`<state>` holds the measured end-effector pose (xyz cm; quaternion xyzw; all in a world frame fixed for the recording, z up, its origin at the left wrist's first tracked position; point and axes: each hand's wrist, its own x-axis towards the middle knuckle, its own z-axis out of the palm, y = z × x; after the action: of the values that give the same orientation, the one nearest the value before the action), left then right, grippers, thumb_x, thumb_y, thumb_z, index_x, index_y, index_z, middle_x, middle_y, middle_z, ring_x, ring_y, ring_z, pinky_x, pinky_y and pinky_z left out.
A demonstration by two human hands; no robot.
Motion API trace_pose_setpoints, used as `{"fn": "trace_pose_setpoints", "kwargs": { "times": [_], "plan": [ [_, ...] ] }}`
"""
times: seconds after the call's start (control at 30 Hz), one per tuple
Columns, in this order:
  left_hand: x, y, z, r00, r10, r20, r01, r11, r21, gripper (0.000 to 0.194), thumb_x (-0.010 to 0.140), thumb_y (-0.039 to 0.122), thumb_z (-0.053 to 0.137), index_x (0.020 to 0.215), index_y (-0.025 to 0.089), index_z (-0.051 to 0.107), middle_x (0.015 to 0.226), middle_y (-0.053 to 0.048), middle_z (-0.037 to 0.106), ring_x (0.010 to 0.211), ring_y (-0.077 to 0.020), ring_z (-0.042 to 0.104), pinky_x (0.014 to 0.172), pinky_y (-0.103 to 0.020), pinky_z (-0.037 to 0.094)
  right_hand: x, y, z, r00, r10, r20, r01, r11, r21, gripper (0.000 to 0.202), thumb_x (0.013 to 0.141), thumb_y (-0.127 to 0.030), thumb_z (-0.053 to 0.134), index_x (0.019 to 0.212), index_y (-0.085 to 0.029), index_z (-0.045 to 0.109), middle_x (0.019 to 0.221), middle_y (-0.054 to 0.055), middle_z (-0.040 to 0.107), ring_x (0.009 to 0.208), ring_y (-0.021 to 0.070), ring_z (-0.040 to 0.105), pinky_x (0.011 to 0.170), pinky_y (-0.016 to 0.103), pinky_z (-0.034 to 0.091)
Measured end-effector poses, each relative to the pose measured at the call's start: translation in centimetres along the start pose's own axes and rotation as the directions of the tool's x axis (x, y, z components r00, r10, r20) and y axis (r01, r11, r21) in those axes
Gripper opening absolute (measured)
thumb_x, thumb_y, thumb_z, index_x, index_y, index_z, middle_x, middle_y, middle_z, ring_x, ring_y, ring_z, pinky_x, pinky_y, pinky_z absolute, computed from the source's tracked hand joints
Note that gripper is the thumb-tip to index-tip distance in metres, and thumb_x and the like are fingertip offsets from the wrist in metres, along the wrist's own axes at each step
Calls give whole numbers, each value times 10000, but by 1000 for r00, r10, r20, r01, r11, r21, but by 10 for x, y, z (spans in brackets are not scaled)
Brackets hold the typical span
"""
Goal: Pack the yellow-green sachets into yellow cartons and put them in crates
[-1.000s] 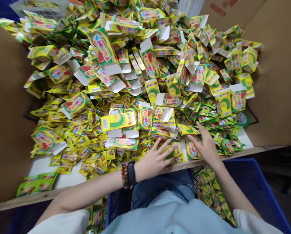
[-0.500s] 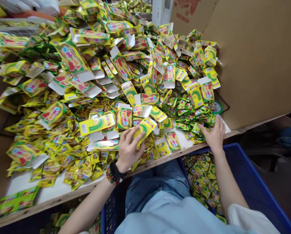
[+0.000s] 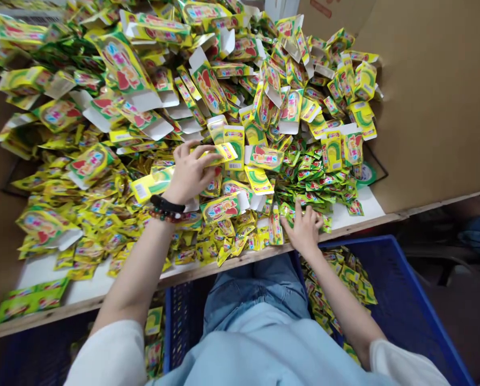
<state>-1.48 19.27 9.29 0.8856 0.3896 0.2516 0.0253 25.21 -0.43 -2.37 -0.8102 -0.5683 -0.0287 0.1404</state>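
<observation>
My left hand (image 3: pixel 192 170), with a dark band and beads on the wrist, is closed on a small yellow box (image 3: pixel 227 152) over the middle of the pile. Part of that box is hidden by the fingers. Near the table's front edge, my right hand (image 3: pixel 305 228) has its fingers apart over small green packets (image 3: pixel 310 185). Its thumb is beside a narrow box (image 3: pixel 275 226). An open-flapped box (image 3: pixel 221 208) lies between the hands, with yellow packets (image 3: pixel 240 239) in front of it.
Many printed boxes (image 3: pixel 121 61) are heaped across the back of the white table (image 3: pixel 85 287). Cardboard walls (image 3: pixel 433 107) stand at the sides. Below the wooden edge, a blue crate (image 3: pixel 408 289) on the right contains yellow packets. A green packet strip (image 3: pixel 32 301) lies front left.
My left hand has moved up and left over the pile. My right hand has moved left from the far right packets. The view has shifted, and boxes near the middle lie differently.
</observation>
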Motion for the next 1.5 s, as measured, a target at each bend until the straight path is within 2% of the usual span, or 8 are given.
{"fn": "trace_pose_setpoints", "kwargs": {
  "times": [0.23, 0.4, 0.6, 0.73, 0.83, 0.93, 1.13, 1.5],
  "plan": [
    [-47, 65, -19, 997, -47, -59, 44, 998, -49, 243, 882, 224, 492, 1067, 229, 650, 1116, -84, 636, 1085, -279, 534, 934, -495, 432, -20, -11, -22, 980, -171, 98, 176, 983, -43, 512, 913, -310, 464, 1397, -147, 489, 1320, 241, 560, 1228, 384, 480, 1011, 598, 303],
    [-125, 131, 22, 973, -203, 107, 205, 979, -8, 172, 914, 322, 532, 839, 203, 631, 843, -69, 622, 824, -220, 576, 702, -336, 481, -22, 7, -29, 921, -383, 70, 342, 882, 323, 481, 894, -167, 406, 1353, -174, 550, 1224, 138, 673, 1169, 269, 594, 1035, 459, 431],
    [-154, 141, 54, 919, -345, 190, 319, 935, 154, 54, 848, 238, 603, 808, 203, 616, 882, -90, 636, 843, -259, 569, 617, -342, 462, -9, 11, -34, 1000, 7, 13, -15, 589, 808, 439, 922, -346, 498, 1334, -211, 566, 1284, 116, 655, 1245, 253, 579, 1055, 469, 449],
    [-149, 132, 43, 928, -362, 82, 370, 922, -111, 127, 909, 237, 516, 816, 208, 598, 882, -68, 671, 878, -246, 590, 755, -379, 490, -7, -4, -38, 962, 247, 116, -163, 175, 971, 425, 854, -423, 637, 1231, -227, 626, 1081, 86, 747, 1088, 237, 677, 961, 451, 528],
    [-145, 131, 39, 843, -538, -6, 486, 766, -421, 147, 947, 313, 456, 898, 220, 558, 853, -40, 662, 810, -200, 629, 736, -337, 511, -8, -15, -37, 939, 270, 214, -230, 28, 973, 364, 790, -430, 714, 1083, -214, 696, 930, 56, 769, 951, 222, 715, 880, 420, 566],
    [-139, 137, 47, 726, -669, 157, 554, 434, -710, 187, 931, 416, 473, 934, 234, 517, 689, 26, 565, 565, -135, 583, 541, -258, 512, -15, -26, -39, 928, 306, 211, -223, 4, 975, 324, 712, -404, 788, 969, -213, 737, 928, 40, 766, 886, 193, 708, 840, 363, 571],
    [-128, 164, 57, 706, -486, 515, 567, -46, -822, 422, 792, 547, 643, 1007, 184, 615, 728, 25, 577, 477, -84, 543, 434, -226, 525, -37, -53, -53, 952, 218, 213, -227, 42, 973, 379, 647, -349, 838, 993, -221, 749, 896, 47, 765, 806, 195, 705, 744, 335, 586],
    [-135, 182, 61, 811, -280, 515, 566, 147, -811, 433, 777, 473, 707, 1080, 169, 643, 941, -55, 691, 581, -108, 600, 499, -222, 518, -47, -13, -78, 910, -216, 355, -268, 347, 899, 350, 788, -359, 729, 1121, -249, 727, 1121, 69, 735, 1064, 240, 667, 969, 407, 519]
  ]
}}
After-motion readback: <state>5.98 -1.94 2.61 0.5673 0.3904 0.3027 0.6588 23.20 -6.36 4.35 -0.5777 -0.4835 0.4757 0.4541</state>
